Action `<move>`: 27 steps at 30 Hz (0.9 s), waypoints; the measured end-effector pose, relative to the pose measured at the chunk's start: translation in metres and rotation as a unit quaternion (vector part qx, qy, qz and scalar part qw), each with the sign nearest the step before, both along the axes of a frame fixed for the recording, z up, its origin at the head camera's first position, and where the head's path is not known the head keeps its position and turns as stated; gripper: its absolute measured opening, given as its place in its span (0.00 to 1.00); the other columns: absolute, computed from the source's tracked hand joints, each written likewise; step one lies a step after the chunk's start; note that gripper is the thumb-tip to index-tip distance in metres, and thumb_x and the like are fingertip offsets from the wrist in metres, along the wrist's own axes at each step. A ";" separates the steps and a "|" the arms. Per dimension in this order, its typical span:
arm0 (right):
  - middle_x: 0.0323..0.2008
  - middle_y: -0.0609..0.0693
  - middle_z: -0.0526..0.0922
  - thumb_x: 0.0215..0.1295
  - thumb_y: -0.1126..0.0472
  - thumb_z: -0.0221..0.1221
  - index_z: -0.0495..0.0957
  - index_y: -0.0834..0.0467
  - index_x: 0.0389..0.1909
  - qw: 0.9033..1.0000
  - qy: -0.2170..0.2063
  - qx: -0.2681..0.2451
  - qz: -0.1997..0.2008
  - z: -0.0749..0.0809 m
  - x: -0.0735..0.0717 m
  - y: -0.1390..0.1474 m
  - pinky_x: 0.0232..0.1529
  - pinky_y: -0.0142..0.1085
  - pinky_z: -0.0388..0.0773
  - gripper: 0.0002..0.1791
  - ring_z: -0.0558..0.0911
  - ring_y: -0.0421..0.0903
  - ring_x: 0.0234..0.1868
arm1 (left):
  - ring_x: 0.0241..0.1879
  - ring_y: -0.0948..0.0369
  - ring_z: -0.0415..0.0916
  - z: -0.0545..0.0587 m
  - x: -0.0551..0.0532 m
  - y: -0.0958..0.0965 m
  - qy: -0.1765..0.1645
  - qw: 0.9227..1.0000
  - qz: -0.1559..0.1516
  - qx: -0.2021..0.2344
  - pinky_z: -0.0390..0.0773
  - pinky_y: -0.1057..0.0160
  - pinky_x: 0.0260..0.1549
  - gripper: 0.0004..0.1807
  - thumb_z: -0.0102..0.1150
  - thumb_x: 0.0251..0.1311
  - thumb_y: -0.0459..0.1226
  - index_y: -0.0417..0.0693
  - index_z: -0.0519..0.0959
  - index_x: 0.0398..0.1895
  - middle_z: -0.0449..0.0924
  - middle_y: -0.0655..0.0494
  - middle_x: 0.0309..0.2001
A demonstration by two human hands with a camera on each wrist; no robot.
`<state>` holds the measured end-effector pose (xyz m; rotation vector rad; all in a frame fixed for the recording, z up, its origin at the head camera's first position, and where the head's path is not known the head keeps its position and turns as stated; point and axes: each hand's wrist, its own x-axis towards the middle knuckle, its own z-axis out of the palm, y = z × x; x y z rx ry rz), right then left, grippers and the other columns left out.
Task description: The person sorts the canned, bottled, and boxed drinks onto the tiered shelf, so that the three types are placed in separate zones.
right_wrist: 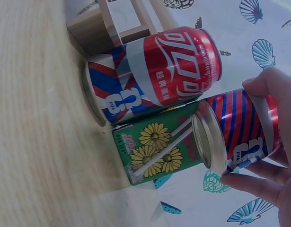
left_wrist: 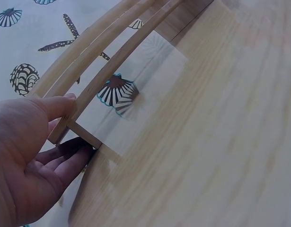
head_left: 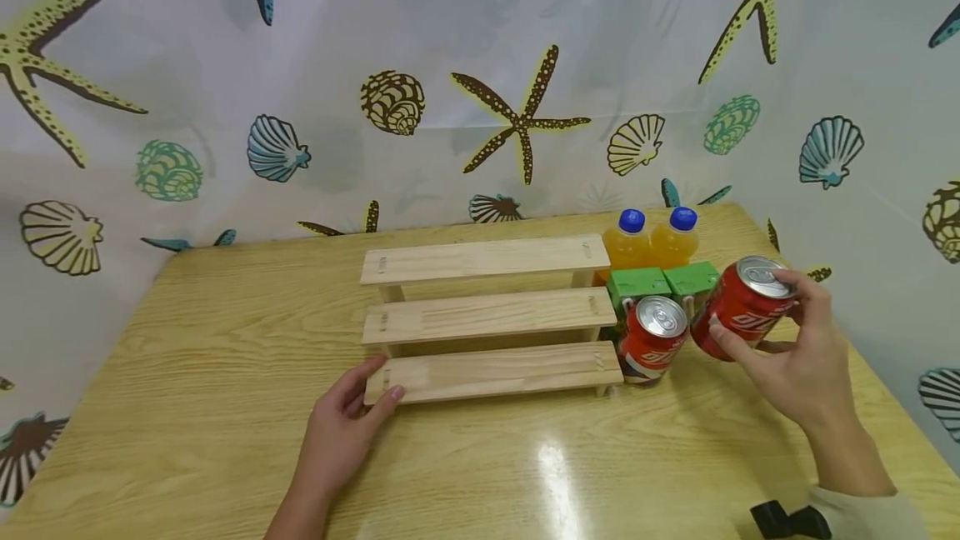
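Cola can (head_left: 738, 315), red and silver-topped with blue stripes near its base, hangs tilted over the table (head_left: 225, 357) toward its right edge, in the grasp of the right hand (head_left: 806, 365). Thumb and fingers of the left hand (head_left: 341, 427) grip the near-left end of 1 wooden rack (head_left: 491, 373) with 3 shelves. A 2nd can (head_left: 652, 348) stands upright by its right end, partly blocking 2 green cartons (head_left: 640, 282); behind rise 2 blue-capped orange bottles (head_left: 672, 246).

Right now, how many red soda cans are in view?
2. One can stands on the table by the right end of the wooden shelf; the right hand holds the other can, tilted. Any behind the shelf could be hidden.
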<state>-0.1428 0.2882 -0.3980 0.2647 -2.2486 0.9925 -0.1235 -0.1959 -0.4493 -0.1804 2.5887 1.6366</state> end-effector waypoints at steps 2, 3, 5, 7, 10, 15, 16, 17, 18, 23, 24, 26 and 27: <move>0.59 0.32 0.67 0.43 0.78 0.74 0.58 0.61 0.70 1.000 0.000 0.000 -0.002 0.004 0.001 0.000 0.29 0.12 0.75 0.52 0.71 0.23 0.51 | 0.76 0.42 0.53 0.000 0.000 0.000 0.000 1.000 -0.001 0.002 0.63 0.47 0.72 0.36 0.64 0.63 0.55 0.55 0.67 0.72 0.59 0.51 0.77; 0.58 0.30 0.67 0.43 0.77 0.74 0.59 0.61 0.70 1.000 0.000 -0.001 -0.002 0.006 0.001 0.001 0.29 0.13 0.75 0.52 0.71 0.23 0.51 | 0.76 0.42 0.53 -0.001 0.000 0.001 0.000 1.000 -0.001 0.003 0.63 0.47 0.72 0.36 0.64 0.63 0.55 0.55 0.67 0.72 0.59 0.51 0.77; 0.58 0.31 0.67 0.43 0.77 0.73 0.59 0.61 0.70 1.000 0.002 -0.002 0.000 0.010 0.001 0.001 0.29 0.13 0.75 0.51 0.72 0.24 0.50 | 0.76 0.42 0.54 -0.001 0.000 0.001 0.002 1.000 0.000 0.004 0.63 0.47 0.71 0.36 0.64 0.63 0.55 0.55 0.68 0.72 0.59 0.51 0.77; 0.58 0.32 0.68 0.43 0.77 0.73 0.59 0.61 0.70 1.000 0.002 -0.001 -0.002 0.012 0.002 0.000 0.29 0.13 0.75 0.51 0.72 0.24 0.50 | 0.76 0.42 0.54 -0.001 0.000 0.001 0.004 1.000 0.000 0.005 0.64 0.47 0.71 0.37 0.64 0.62 0.55 0.54 0.68 0.72 0.59 0.51 0.77; 0.58 0.31 0.67 0.43 0.77 0.74 0.59 0.61 0.70 1.000 0.004 0.000 -0.005 0.014 0.002 0.000 0.29 0.12 0.75 0.51 0.72 0.24 0.50 | 0.76 0.43 0.55 -0.002 0.000 0.001 0.002 1.000 0.001 0.006 0.65 0.47 0.71 0.37 0.64 0.62 0.57 0.55 0.68 0.71 0.60 0.52 0.76; 0.58 0.28 0.66 0.43 0.77 0.73 0.59 0.61 0.71 1.000 0.010 -0.001 -0.005 0.016 0.003 -0.002 0.29 0.12 0.75 0.52 0.72 0.23 0.51 | 0.76 0.45 0.56 -0.003 0.000 0.000 -0.005 1.000 0.005 0.007 0.65 0.47 0.71 0.38 0.64 0.61 0.58 0.57 0.68 0.71 0.60 0.53 0.76; 0.58 0.27 0.66 0.43 0.77 0.73 0.58 0.61 0.71 1.000 0.010 -0.002 -0.006 0.017 0.003 -0.002 0.29 0.12 0.75 0.52 0.72 0.23 0.50 | 0.76 0.45 0.56 -0.003 0.000 0.000 -0.006 1.000 0.005 0.006 0.66 0.47 0.71 0.38 0.64 0.61 0.58 0.57 0.68 0.71 0.60 0.53 0.76; 0.58 0.27 0.66 0.43 0.77 0.73 0.58 0.61 0.70 1.000 0.011 -0.005 -0.006 0.018 0.004 -0.003 0.29 0.13 0.75 0.52 0.72 0.24 0.50 | 0.76 0.45 0.56 -0.003 0.000 -0.001 -0.005 1.000 0.005 0.005 0.66 0.47 0.71 0.38 0.64 0.61 0.58 0.56 0.68 0.72 0.60 0.53 0.76; 0.58 0.26 0.66 0.43 0.77 0.73 0.58 0.61 0.71 1.000 0.011 -0.008 -0.007 0.019 0.004 -0.004 0.28 0.13 0.75 0.52 0.72 0.24 0.50 | 0.76 0.45 0.56 -0.003 0.001 -0.001 -0.006 1.000 0.005 0.004 0.66 0.47 0.71 0.38 0.64 0.61 0.59 0.57 0.68 0.71 0.60 0.54 0.76; 0.56 0.25 0.67 0.44 0.77 0.73 0.58 0.61 0.71 1.000 0.010 -0.013 -0.012 0.026 0.007 -0.007 0.26 0.13 0.75 0.51 0.73 0.24 0.47 | 0.75 0.45 0.57 -0.004 0.000 -0.001 0.001 1.000 0.003 0.005 0.66 0.46 0.70 0.38 0.63 0.61 0.59 0.56 0.68 0.71 0.62 0.55 0.75; 0.56 0.25 0.67 0.44 0.77 0.73 0.58 0.60 0.71 1.000 0.009 -0.012 -0.012 0.027 0.007 -0.007 0.26 0.13 0.75 0.51 0.73 0.24 0.47 | 0.75 0.45 0.57 -0.004 0.000 -0.001 0.002 1.000 0.003 0.007 0.65 0.45 0.70 0.38 0.64 0.61 0.59 0.56 0.69 0.71 0.62 0.55 0.75; 0.55 0.25 0.67 0.45 0.76 0.73 0.58 0.60 0.71 1.000 0.007 -0.012 -0.013 0.029 0.008 -0.008 0.26 0.13 0.75 0.51 0.74 0.24 0.46 | 0.75 0.45 0.58 -0.005 0.000 -0.001 0.004 1.000 0.003 0.008 0.65 0.45 0.70 0.37 0.64 0.61 0.59 0.57 0.69 0.71 0.63 0.55 0.75; 0.55 0.25 0.67 0.45 0.76 0.73 0.58 0.60 0.71 1.000 0.004 -0.012 -0.014 0.030 0.009 -0.009 0.26 0.14 0.75 0.51 0.74 0.24 0.46 | 0.75 0.45 0.58 -0.005 0.000 -0.001 0.005 1.000 0.002 0.008 0.65 0.45 0.70 0.37 0.64 0.61 0.59 0.57 0.69 0.71 0.63 0.56 0.75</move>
